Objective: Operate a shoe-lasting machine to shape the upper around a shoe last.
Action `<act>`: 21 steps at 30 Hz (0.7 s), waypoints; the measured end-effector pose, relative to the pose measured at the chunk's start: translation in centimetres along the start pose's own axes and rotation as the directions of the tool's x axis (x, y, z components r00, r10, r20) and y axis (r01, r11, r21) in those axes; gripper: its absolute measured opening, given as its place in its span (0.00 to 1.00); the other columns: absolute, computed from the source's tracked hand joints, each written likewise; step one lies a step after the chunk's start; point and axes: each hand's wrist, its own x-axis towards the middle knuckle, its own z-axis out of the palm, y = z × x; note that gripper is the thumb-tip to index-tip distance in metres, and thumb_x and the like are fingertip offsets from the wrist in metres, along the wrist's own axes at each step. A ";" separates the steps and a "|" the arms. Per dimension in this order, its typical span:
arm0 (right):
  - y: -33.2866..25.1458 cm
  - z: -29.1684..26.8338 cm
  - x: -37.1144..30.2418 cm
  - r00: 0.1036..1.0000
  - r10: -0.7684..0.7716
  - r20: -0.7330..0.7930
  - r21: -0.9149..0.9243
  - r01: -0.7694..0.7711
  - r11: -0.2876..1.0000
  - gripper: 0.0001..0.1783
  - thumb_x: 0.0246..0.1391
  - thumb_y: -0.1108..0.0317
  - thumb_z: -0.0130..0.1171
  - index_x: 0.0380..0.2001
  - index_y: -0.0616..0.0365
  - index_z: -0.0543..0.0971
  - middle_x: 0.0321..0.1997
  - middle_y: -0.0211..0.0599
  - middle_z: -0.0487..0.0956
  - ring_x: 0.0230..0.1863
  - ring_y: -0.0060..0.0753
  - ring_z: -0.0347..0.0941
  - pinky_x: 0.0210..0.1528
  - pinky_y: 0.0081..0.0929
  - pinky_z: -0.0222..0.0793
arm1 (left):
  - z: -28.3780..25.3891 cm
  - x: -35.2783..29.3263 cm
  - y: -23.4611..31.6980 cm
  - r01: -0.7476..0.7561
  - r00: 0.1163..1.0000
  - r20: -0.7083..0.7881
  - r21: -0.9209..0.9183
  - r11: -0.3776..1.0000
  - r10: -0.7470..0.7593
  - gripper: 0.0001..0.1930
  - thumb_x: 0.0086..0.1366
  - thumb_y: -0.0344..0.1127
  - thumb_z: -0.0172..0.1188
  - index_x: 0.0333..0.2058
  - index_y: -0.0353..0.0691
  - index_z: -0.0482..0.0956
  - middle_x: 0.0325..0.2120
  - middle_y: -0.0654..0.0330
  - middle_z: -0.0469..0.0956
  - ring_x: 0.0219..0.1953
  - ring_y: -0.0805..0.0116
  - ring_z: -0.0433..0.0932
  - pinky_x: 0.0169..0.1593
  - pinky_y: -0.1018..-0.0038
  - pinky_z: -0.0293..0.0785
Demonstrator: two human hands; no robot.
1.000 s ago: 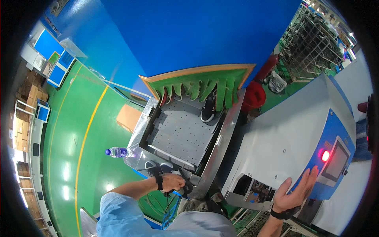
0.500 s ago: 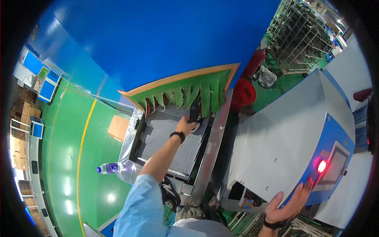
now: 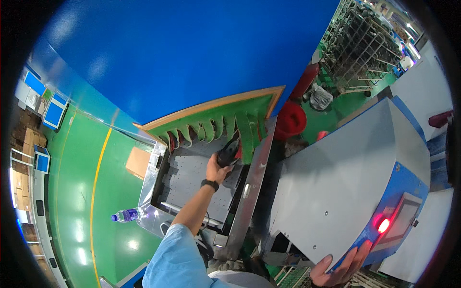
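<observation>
My left hand (image 3: 217,169) is closed around a dark shoe (image 3: 228,152) at the mouth of a blue machine. The shoe lies over the grey perforated conveyor belt (image 3: 192,175), its far end close to the green strip curtain (image 3: 211,129). Whether it touches the belt I cannot tell. My right hand (image 3: 342,269) lies with fingers extended against the lower corner of a grey and blue control box (image 3: 345,182), below a glowing red button (image 3: 383,225) and beside a screen (image 3: 402,221). That hand holds nothing visible.
A metal frame (image 3: 249,192) edges the belt. A purple-labelled bottle (image 3: 126,215) stands at its left corner, and a cardboard box (image 3: 138,162) is beside it. Beyond the control box are a red bucket (image 3: 291,120) and wire racks (image 3: 360,53).
My left hand has taken hold of the shoe, and the shoe has turned in it. My right hand has slid slightly along the control box. The whole view has shifted a little.
</observation>
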 end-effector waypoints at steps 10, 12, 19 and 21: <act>-0.1 0.4 0.3 0.995 0.078 -0.058 0.010 -0.078 0.997 0.29 0.58 0.64 0.53 0.61 0.69 0.69 0.67 0.58 0.67 0.68 0.63 0.62 0.69 0.54 0.56 | -8.2 -16.2 17.4 -0.322 0.919 0.100 -0.370 0.871 0.382 0.41 0.42 0.24 0.78 0.58 0.35 0.69 0.51 0.54 0.77 0.54 0.65 0.76 0.61 0.65 0.70; -0.4 0.2 0.5 0.992 0.084 -0.094 0.031 -0.082 0.996 0.31 0.54 0.66 0.56 0.61 0.67 0.69 0.67 0.57 0.68 0.68 0.61 0.62 0.70 0.53 0.56 | -9.3 -18.9 18.9 -0.402 0.868 0.117 -0.407 0.820 0.483 0.40 0.43 0.27 0.78 0.57 0.36 0.69 0.56 0.51 0.75 0.58 0.60 0.74 0.63 0.62 0.67; -0.9 -2.2 -0.4 0.997 0.075 -0.031 0.163 -0.069 0.984 0.38 0.50 0.64 0.64 0.64 0.66 0.67 0.69 0.51 0.66 0.72 0.58 0.58 0.73 0.51 0.49 | -12.2 -28.8 20.3 -0.329 0.821 0.228 -0.559 0.761 0.523 0.41 0.42 0.28 0.77 0.58 0.37 0.69 0.58 0.52 0.73 0.60 0.61 0.72 0.64 0.63 0.67; -0.8 -2.2 -3.6 0.995 0.075 -0.062 0.333 -0.050 0.942 0.38 0.53 0.61 0.63 0.64 0.67 0.66 0.69 0.52 0.66 0.72 0.58 0.58 0.73 0.51 0.49 | -12.8 -31.8 21.1 -0.167 0.844 0.314 -0.615 0.770 0.434 0.43 0.40 0.25 0.77 0.58 0.38 0.69 0.57 0.56 0.74 0.59 0.66 0.72 0.62 0.65 0.69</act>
